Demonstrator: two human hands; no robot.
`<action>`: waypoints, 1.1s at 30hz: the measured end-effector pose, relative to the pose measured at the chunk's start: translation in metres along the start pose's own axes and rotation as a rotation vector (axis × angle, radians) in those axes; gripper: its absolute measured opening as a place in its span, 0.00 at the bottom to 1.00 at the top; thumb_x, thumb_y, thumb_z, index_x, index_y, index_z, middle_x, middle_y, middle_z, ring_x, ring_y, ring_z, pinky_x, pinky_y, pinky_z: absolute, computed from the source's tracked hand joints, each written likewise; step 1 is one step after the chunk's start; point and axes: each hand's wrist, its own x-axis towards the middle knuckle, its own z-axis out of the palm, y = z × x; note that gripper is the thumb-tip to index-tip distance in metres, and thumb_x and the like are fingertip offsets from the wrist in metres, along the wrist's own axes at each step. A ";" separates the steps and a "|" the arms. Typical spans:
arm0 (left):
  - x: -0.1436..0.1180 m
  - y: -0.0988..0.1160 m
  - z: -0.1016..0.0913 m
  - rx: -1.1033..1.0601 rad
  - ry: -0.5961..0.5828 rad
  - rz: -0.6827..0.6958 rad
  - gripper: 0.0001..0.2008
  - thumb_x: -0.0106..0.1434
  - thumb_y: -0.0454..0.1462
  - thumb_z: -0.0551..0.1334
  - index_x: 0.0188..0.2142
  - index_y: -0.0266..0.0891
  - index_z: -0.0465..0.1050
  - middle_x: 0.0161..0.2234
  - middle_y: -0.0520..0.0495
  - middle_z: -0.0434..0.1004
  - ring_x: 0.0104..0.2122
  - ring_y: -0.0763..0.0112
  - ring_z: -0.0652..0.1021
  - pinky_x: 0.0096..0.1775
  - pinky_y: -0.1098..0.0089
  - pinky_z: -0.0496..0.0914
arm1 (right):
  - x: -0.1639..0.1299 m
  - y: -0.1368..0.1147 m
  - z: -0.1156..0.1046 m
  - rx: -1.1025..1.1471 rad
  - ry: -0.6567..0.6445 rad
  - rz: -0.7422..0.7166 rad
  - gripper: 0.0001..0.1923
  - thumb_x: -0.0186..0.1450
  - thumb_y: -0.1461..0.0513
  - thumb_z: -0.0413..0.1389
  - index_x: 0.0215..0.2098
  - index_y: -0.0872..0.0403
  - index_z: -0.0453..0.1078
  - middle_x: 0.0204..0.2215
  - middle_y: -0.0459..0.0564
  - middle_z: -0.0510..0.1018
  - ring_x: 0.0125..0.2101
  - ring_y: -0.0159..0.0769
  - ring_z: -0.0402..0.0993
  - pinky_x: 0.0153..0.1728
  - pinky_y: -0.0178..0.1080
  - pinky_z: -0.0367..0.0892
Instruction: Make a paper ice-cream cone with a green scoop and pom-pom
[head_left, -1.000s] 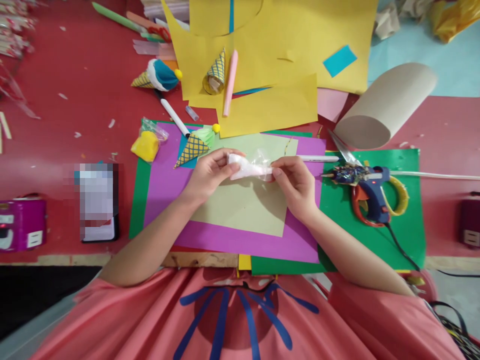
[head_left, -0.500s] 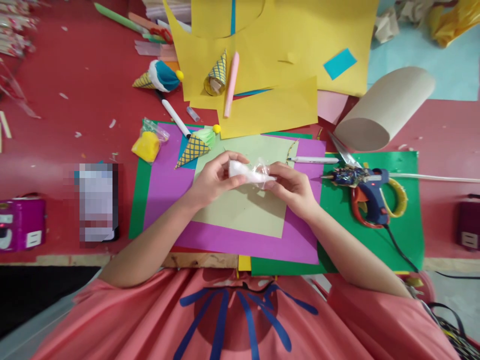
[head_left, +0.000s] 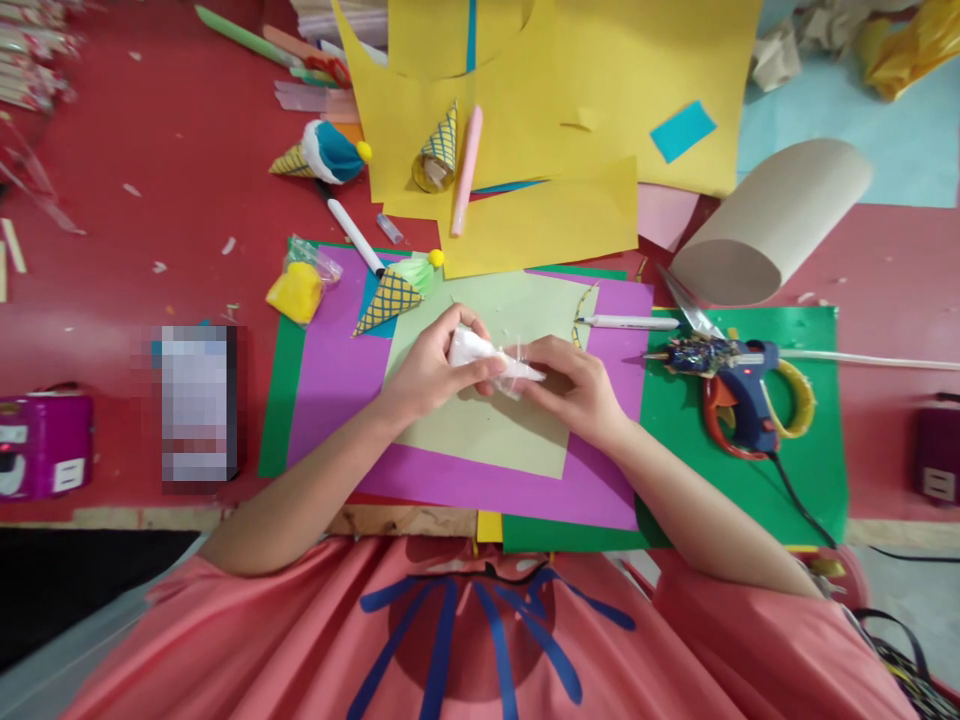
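Both of my hands meet over a pale green sheet (head_left: 510,440) that lies on a purple sheet (head_left: 330,370). My left hand (head_left: 431,370) grips the thick end of a small white lump in a clear plastic bag (head_left: 487,355). My right hand (head_left: 574,385) pinches the bag's other, crinkled end. A paper ice-cream cone (head_left: 394,293) with a green top and yellow pompom lies just beyond my left hand.
A blue glue gun (head_left: 739,385) and orange-yellow scissors (head_left: 795,400) rest on the green sheet at the right. A white marker (head_left: 626,322), a cardboard roll (head_left: 769,225), yellow sheets (head_left: 540,110), a bagged yellow lump (head_left: 298,288), two more cones and a phone (head_left: 193,400) lie around.
Both hands have come closer together and slightly nearer to me, bunching the plastic bag shorter around the white lump.
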 end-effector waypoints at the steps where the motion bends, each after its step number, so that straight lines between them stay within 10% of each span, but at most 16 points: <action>1: -0.001 0.000 0.002 -0.002 0.014 0.009 0.23 0.50 0.45 0.74 0.36 0.42 0.62 0.25 0.57 0.73 0.20 0.75 0.78 0.21 0.79 0.71 | -0.001 0.000 0.001 -0.018 0.018 -0.017 0.12 0.65 0.57 0.60 0.45 0.52 0.75 0.36 0.52 0.80 0.36 0.35 0.77 0.35 0.38 0.72; 24: -0.004 0.007 0.015 -0.053 0.040 -0.023 0.23 0.51 0.44 0.73 0.35 0.41 0.61 0.24 0.58 0.73 0.21 0.76 0.79 0.23 0.80 0.72 | -0.004 -0.008 -0.005 -0.288 0.098 -0.175 0.06 0.67 0.63 0.53 0.37 0.54 0.72 0.22 0.44 0.72 0.19 0.27 0.66 0.20 0.31 0.62; 33: -0.005 -0.002 0.008 0.078 0.063 0.033 0.19 0.57 0.48 0.69 0.37 0.42 0.63 0.27 0.57 0.68 0.23 0.81 0.74 0.23 0.81 0.67 | 0.002 -0.005 -0.007 -0.132 -0.031 -0.087 0.14 0.68 0.58 0.57 0.48 0.54 0.76 0.26 0.46 0.74 0.24 0.27 0.70 0.25 0.31 0.65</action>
